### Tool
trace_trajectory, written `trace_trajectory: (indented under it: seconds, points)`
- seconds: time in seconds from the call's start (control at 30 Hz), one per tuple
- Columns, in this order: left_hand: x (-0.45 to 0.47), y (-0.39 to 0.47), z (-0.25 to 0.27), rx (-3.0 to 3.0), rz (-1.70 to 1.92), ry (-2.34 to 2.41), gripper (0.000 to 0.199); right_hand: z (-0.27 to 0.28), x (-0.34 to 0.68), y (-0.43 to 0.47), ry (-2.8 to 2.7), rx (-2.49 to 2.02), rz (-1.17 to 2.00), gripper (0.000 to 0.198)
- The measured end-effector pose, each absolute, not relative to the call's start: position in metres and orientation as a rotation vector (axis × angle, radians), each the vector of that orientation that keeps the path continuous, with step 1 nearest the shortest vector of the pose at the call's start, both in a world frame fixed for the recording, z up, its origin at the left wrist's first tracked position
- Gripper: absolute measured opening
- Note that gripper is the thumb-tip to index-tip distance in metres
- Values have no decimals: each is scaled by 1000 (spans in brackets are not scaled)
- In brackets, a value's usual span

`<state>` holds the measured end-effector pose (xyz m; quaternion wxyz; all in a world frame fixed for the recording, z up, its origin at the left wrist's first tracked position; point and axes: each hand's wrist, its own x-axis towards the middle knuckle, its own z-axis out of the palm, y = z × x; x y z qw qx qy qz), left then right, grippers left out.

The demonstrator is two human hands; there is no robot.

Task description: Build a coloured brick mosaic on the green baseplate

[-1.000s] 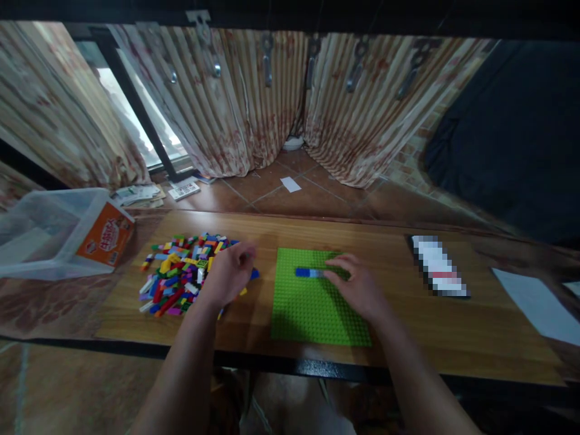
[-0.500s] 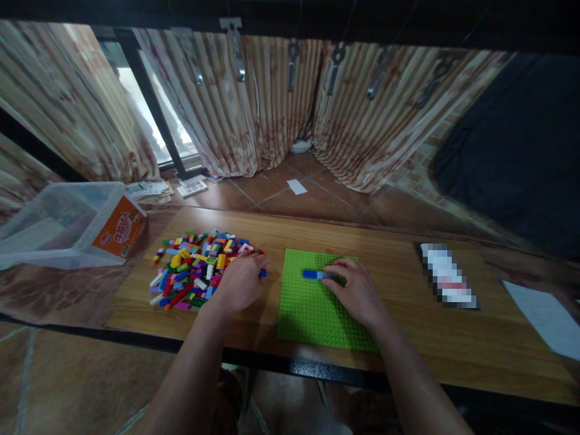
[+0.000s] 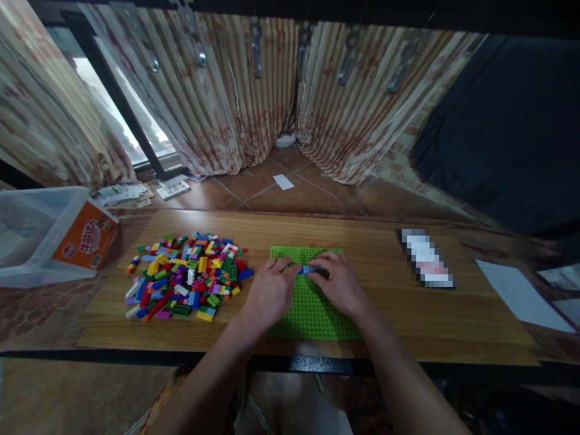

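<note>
A green studded baseplate (image 3: 312, 314) lies on the wooden board in front of me. Over its upper part, a short row of blue toy bricks (image 3: 306, 270) runs between my two hands; only a light blue piece shows clearly. My left hand (image 3: 272, 290) is closed, thumb and fingers at the row's left end and covering it. From the other side, my right hand (image 3: 338, 281) pinches the right end, where a dark piece is partly hidden by the fingers. Whether the row is pressed onto the studs, I cannot tell.
Left of the baseplate spreads a heap of loose, many-coloured bricks (image 3: 181, 278). Beyond it stands a clear plastic bin (image 3: 40, 241) with an orange label. A blurred-out phone-like object (image 3: 426, 258) and a white paper sheet (image 3: 521, 296) lie to the right.
My left hand has come from the brick heap to the left end of the blue row over the baseplate. My right hand keeps its pinch there. The view has shifted slightly right.
</note>
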<state>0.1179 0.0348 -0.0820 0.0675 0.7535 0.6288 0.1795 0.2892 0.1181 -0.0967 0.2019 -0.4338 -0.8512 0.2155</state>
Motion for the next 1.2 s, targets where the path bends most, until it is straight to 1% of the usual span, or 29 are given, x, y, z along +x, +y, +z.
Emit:
trace_trajectory:
  seconds: [0.2, 0.53, 0.7, 0.93, 1.0, 1.1, 1.13, 1.2]
  points:
    - [122, 37, -86, 2255, 463, 1946, 35, -95, 287, 118, -2385, -1222, 587, 15]
    - [141, 38, -81, 2203, 282, 2088, 35, -97, 285, 123, -2390, -1220, 658, 11]
    - [143, 37, -85, 2188, 303, 2096, 38, -100, 287, 124, -2384, -1182, 671, 12]
    - [142, 31, -96, 2158, 450, 2083, 43, -100, 288, 126, -2382, -1180, 699, 11]
    - [140, 31, -99, 2132, 520, 2071, 44, -98, 291, 127, -2368, -1173, 726, 16]
    - [136, 32, -100, 2045, 690, 2036, 47, -95, 298, 129, -2332, -1160, 777, 29]
    - [134, 33, -100, 2002, 763, 2025, 48, -94, 301, 129, -2326, -1156, 789, 30]
    - [131, 35, -99, 1901, 892, 2009, 49, -92, 306, 129, -2328, -1153, 792, 27]
